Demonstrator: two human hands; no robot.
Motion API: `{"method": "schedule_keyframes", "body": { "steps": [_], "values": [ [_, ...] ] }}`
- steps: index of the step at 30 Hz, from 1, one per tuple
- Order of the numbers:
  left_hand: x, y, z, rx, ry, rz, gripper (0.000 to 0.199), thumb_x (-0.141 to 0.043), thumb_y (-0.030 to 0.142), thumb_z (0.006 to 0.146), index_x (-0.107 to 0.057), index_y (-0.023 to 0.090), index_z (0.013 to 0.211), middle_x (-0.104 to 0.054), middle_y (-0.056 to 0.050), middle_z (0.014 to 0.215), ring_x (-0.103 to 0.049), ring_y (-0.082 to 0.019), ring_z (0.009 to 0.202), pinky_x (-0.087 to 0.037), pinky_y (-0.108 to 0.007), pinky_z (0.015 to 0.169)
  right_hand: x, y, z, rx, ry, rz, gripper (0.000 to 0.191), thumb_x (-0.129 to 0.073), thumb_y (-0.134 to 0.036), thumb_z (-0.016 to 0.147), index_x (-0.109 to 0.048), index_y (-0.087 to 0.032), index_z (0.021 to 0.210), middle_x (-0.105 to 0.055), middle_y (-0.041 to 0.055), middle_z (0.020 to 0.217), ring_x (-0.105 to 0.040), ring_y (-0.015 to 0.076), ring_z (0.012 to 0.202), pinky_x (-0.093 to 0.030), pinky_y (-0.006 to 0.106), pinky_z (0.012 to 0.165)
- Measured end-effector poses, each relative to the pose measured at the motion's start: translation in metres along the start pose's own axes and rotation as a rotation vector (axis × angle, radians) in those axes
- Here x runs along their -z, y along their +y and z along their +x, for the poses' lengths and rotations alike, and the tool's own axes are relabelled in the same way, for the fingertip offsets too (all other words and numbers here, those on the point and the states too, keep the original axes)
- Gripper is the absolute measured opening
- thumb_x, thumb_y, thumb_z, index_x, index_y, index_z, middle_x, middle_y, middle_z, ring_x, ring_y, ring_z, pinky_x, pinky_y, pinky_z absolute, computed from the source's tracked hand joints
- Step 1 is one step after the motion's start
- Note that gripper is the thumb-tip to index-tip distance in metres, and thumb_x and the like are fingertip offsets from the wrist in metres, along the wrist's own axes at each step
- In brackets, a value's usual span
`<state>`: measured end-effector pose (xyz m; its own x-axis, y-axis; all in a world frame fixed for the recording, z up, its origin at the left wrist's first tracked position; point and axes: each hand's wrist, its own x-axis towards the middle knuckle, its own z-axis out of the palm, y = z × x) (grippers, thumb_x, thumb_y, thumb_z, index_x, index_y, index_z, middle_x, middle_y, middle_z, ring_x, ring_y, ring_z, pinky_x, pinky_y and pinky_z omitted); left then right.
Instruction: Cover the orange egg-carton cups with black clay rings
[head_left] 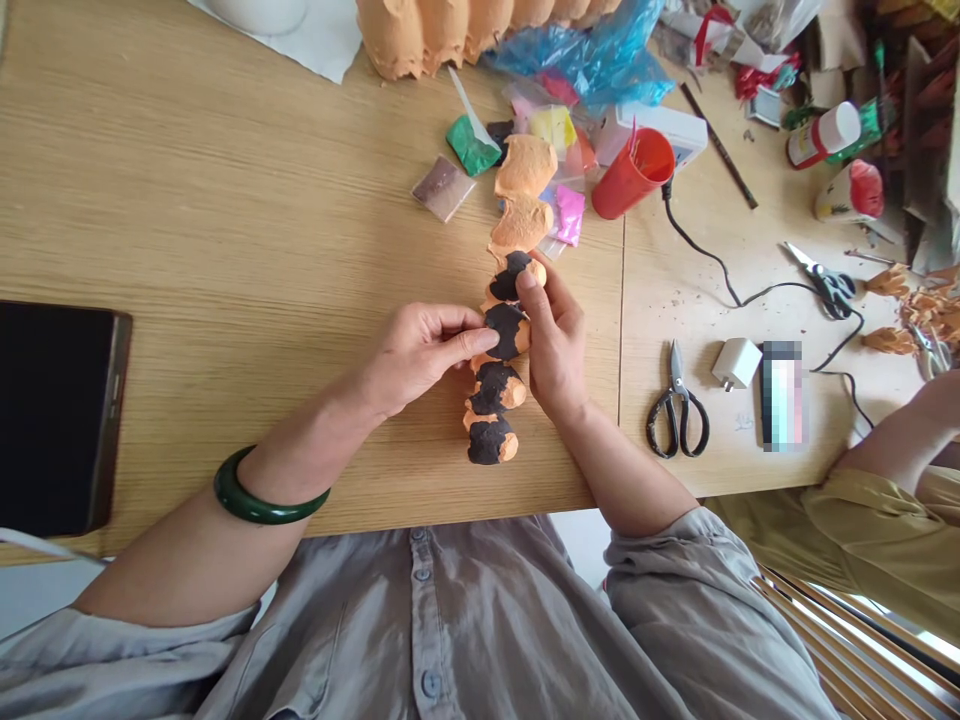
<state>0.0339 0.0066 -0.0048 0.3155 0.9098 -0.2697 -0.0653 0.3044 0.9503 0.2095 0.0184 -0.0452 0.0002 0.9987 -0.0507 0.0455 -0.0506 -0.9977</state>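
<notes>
Between my hands is a long strip of rounded orange bumps [523, 222], like a row cut from an egg carton and coated in clay. The lower bumps carry black patches of what looks like soft clay [491, 388]; the upper two are plain orange. My right hand [553, 335] grips the strip from its right side, thumb on a black-patched bump. From the left, my left hand [420, 350] pinches a middle bump, thumb flat on its black patch [508, 328]. The fingers behind the strip are partly hidden. A green bangle [270, 490] circles my left forearm.
Beyond the strip lie small bags of coloured clay [472, 145], blue plastic [585, 50] and a larger orange bumpy piece [412, 35]. A red cup [634, 173], black-handled scissors [677, 405] and a white charger [736, 362] stand rightward. At left lies a dark tablet [56, 415]. Another person's arm [904, 440] shows at right.
</notes>
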Motion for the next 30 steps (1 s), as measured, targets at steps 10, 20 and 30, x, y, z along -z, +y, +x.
{"method": "schedule_keyframes", "body": {
  "steps": [10, 20, 30],
  "values": [
    [0.002, -0.007, 0.003, 0.104, -0.064, -0.308, 0.065, -0.101, 0.070, 0.072, -0.068, 0.015, 0.066, -0.058, 0.000, 0.070, -0.049, -0.010, 0.069, -0.040, -0.024, 0.063, -0.003, -0.009, 0.000, -0.060, 0.051, 0.049, 0.069, -0.068, -0.079, 0.099, -0.068, -0.027, 0.143, -0.084, 0.0088, 0.120, -0.079, 0.0283, 0.119, -0.067, 0.043, 0.098],
    [0.002, -0.008, 0.007, 0.113, 0.155, -0.377, 0.039, -0.101, 0.038, 0.073, -0.070, 0.017, 0.062, -0.055, 0.000, 0.063, -0.049, -0.010, 0.061, -0.037, -0.025, 0.055, -0.001, -0.011, 0.000, -0.111, -0.012, -0.034, 0.085, -0.053, -0.088, 0.103, -0.046, -0.035, 0.169, -0.080, 0.0088, 0.131, -0.077, 0.0276, 0.123, -0.070, 0.046, 0.098],
    [0.006, -0.008, 0.008, -0.168, 0.333, -0.239, 0.046, -0.099, 0.055, 0.081, -0.072, 0.019, 0.069, -0.056, 0.002, 0.067, -0.049, -0.010, 0.064, -0.042, -0.025, 0.060, 0.000, -0.017, -0.001, -0.110, -0.154, 0.076, 0.070, -0.074, -0.074, 0.099, -0.065, -0.031, 0.154, -0.086, 0.0069, 0.120, -0.084, 0.0277, 0.114, -0.075, 0.045, 0.090]
  ]
}}
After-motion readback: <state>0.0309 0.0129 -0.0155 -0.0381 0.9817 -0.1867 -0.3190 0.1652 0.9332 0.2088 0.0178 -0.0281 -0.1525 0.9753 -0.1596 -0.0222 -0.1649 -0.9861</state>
